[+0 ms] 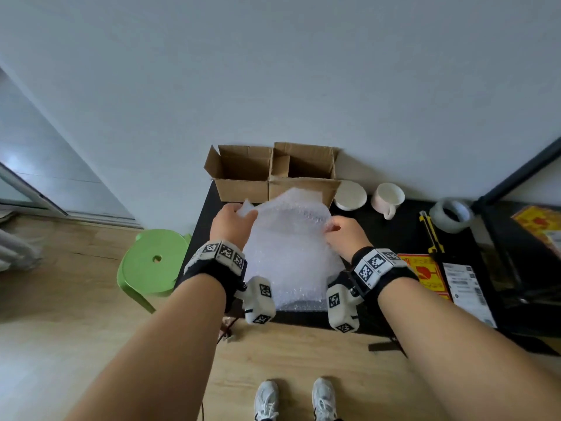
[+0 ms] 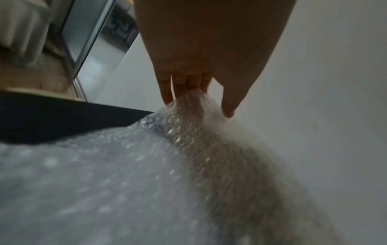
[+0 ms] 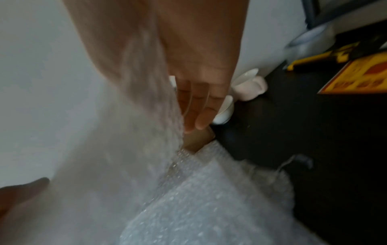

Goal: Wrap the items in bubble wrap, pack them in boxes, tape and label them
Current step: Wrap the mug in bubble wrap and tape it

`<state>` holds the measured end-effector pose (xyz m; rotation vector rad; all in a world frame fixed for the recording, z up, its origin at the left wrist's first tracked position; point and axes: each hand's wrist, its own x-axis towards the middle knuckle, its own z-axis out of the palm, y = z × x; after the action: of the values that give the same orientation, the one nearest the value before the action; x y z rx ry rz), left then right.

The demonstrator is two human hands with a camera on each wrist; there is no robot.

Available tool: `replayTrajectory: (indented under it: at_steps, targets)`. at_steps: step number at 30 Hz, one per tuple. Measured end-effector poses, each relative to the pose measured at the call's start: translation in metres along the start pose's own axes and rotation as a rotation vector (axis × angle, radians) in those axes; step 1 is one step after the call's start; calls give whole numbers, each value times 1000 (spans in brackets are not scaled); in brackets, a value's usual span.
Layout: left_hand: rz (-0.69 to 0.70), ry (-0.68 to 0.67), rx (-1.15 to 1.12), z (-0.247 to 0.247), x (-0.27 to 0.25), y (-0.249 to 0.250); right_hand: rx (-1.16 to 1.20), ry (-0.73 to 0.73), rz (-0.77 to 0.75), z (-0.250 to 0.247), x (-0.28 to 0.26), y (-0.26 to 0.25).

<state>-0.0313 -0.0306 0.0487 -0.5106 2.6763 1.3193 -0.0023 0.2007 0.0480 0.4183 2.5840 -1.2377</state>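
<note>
A sheet of bubble wrap (image 1: 288,238) is lifted off the black table (image 1: 394,238), its near end lying on the tabletop. My left hand (image 1: 232,221) pinches its far left corner, the thumb and fingers (image 2: 167,89) closed on the bubble wrap (image 2: 188,132). My right hand (image 1: 343,232) pinches the far right edge, with the bubble wrap (image 3: 146,132) draped over the thumb side and the fingers (image 3: 199,107) behind it. Two open cardboard boxes (image 1: 243,174) (image 1: 306,165) stand against the wall. A white bowl (image 1: 350,194) and a pale mug (image 1: 388,197) sit to their right.
A roll of tape (image 1: 452,215) and a yellow utility knife (image 1: 431,232) lie at the right. Red-and-yellow fragile stickers (image 1: 425,275) and a white shipping label (image 1: 467,290) lie near the front right. A green stool (image 1: 154,262) stands left of the table.
</note>
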Motion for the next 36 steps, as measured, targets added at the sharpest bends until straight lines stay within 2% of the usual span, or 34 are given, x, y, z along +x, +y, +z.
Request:
replayTrajectory:
  at_steps: [3, 5, 8, 12, 17, 20, 25, 29, 31, 34, 36]
  targets:
    - [91, -50, -82, 6, -2, 21, -27, 57, 73, -16, -4, 12]
    - [169, -109, -91, 13, -6, 36, -45, 149, 136, -28, -3, 18]
    - [278, -241, -44, 25, -14, 57, 1, 240, 95, -47, -9, 18]
    - [405, -362, 84, 42, -21, 81, 24, 138, 21, -62, -13, 20]
    - [512, -335, 258, 49, -25, 106, 146, 69, 50, -67, -14, 26]
    - [550, -326, 425, 47, -22, 113, 100, 11, 52, -69, -23, 25]
    - [575, -182, 522, 58, -27, 107, 53, 53, 80, -63, -26, 33]
    - [556, -173, 414, 84, -42, 99, 69, 79, 116, -58, -32, 44]
    - [479, -215, 354, 98, -52, 100, 63, 73, 119, -57, -35, 51]
    - [309, -347, 361, 120, -64, 104, 40, 41, 95, -60, -34, 61]
    - [237, -373, 377, 134, -65, 104, 40, 4, 88, -63, -30, 66]
